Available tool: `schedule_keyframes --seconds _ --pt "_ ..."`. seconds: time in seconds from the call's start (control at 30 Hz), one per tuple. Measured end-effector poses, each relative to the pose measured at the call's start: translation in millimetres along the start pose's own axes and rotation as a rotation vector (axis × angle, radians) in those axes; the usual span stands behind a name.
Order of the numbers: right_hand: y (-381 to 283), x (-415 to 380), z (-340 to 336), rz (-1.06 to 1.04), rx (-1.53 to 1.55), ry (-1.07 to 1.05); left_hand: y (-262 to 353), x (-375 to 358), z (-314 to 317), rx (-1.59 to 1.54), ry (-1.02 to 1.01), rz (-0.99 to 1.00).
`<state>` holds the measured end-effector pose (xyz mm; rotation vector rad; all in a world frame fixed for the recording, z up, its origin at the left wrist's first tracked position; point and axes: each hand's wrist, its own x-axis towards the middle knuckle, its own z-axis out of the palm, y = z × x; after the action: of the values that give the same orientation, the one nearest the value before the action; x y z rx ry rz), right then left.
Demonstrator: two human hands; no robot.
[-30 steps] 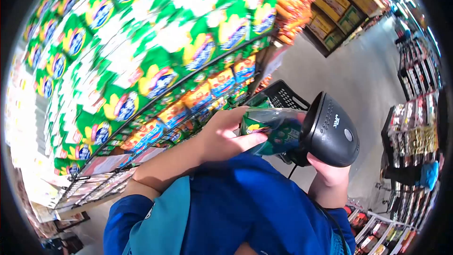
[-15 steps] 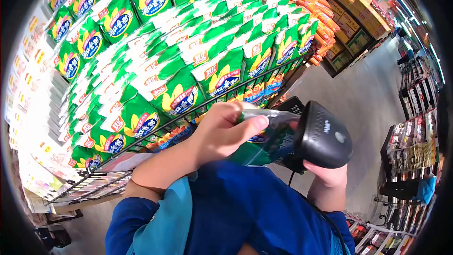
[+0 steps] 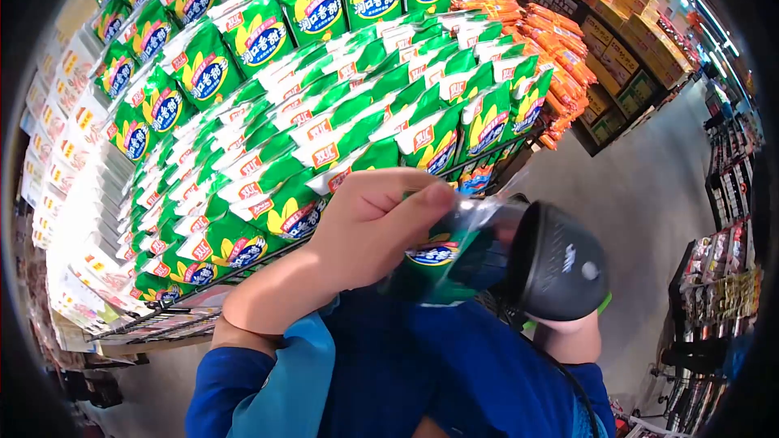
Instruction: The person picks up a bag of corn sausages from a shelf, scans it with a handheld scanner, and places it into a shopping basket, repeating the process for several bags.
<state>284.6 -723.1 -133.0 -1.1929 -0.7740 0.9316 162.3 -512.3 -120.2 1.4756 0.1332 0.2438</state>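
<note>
Close before the chest, left hand holds a green plastic snack packet with a blue and yellow label, thumb and fingers pinched shut on its clear upper edge. Packet hangs tilted, its lower part over the blue sleeve and torso.

Right hand sits below and right, mostly hidden; fingers wrapped around the handle of a black plastic handheld barcode scanner. Scanner head large and rounded, its open face turned toward the packet and just beside it, perhaps touching; contact cannot be told. Thin black cable runs down from the scanner along the right arm.

Behind the hands, a sloped black wire rack shelf carries rows of matching green and white packets, packed edge to edge. Orange packets stacked further along the same display. Brown and yellow cartons line dark shelving at upper right. Grey store floor runs between the display and another rack of goods at far right.
</note>
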Motion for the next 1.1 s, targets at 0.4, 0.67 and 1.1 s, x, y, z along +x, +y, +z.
schedule_keyframes --seconds 0.4,0.67,1.1 --pt "-8.3 33.2 -78.2 -0.082 0.196 0.004 -45.7 30.6 26.8 -0.080 -0.105 0.082" --pt "-5.4 35.6 -100.1 -0.280 -0.002 -0.125 5.2 46.3 30.6 -0.510 0.200 0.091" --pt "-13.5 34.2 -87.8 -0.274 -0.480 -0.107 22.1 45.1 7.4 -0.327 0.217 0.154"
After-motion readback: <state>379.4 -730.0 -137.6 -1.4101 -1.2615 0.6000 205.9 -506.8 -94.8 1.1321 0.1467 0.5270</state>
